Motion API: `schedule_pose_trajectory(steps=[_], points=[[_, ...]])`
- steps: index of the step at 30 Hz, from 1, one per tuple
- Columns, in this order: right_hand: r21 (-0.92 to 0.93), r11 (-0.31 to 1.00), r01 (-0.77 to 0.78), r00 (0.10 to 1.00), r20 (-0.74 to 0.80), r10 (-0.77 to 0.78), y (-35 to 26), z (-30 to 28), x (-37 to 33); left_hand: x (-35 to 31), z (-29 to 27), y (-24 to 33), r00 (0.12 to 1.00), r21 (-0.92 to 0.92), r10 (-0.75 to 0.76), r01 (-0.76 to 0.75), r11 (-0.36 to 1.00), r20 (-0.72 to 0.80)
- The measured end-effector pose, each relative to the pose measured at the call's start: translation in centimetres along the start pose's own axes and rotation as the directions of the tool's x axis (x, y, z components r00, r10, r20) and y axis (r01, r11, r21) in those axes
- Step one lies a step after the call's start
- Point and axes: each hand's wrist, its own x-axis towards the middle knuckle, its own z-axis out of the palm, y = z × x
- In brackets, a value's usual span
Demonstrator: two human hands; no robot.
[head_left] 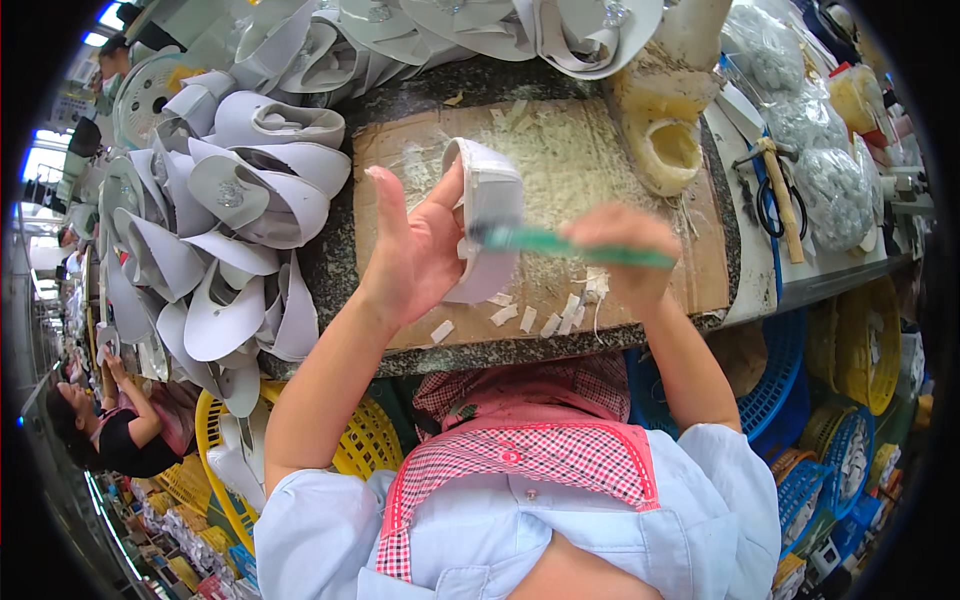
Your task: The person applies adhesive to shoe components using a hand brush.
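My left hand (pixel 412 262) holds up a curved white piece (pixel 494 190), which looks like a shoe upper. Its fingers reach inside the piece and are partly hidden; the thumb sticks out to the side. In my right hand (pixel 630 245), blurred by motion, is a green-handled brush (pixel 540 242). The dark brush head meets the side of the white piece. Beneath both hands lies a cardboard sheet (pixel 400 330), smeared with pale dried residue. Small white strips (pixel 550 324) are scattered along its near part.
White uppers (pixel 240 190) are heaped on the left and along the back. A yellowish, crusted container (pixel 672 150) stands right of the cardboard. Farther right lie a hammer (pixel 780 200) and clear plastic bags (pixel 835 190). Yellow baskets (pixel 365 440) and blue baskets (pixel 790 375) sit below the table. Another person (pixel 125 415) works at left.
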Motion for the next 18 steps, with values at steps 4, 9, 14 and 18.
schedule_pose_trajectory(steps=[4,9,14,18], points=[[0.152,0.983,-0.100,0.994,-0.016,0.104,-0.4,0.1,0.2,0.5,-0.7,0.8,0.998,-0.095,-0.024,0.030,0.995,0.061],[0.014,0.996,-0.091,0.990,0.110,0.089,2.0,-0.1,-0.5,3.2,-2.2,1.0,0.993,0.010,-0.104,0.104,0.995,0.052],[-0.164,0.975,-0.147,0.970,0.167,0.174,-0.7,-0.8,-0.2,4.5,0.0,1.0,0.967,0.299,-0.248,0.255,0.920,-0.061],[-0.308,0.934,0.181,0.916,0.398,-0.047,-0.7,1.2,1.3,5.5,0.5,0.1,0.976,0.905,-0.207,0.148,0.400,-0.068]])
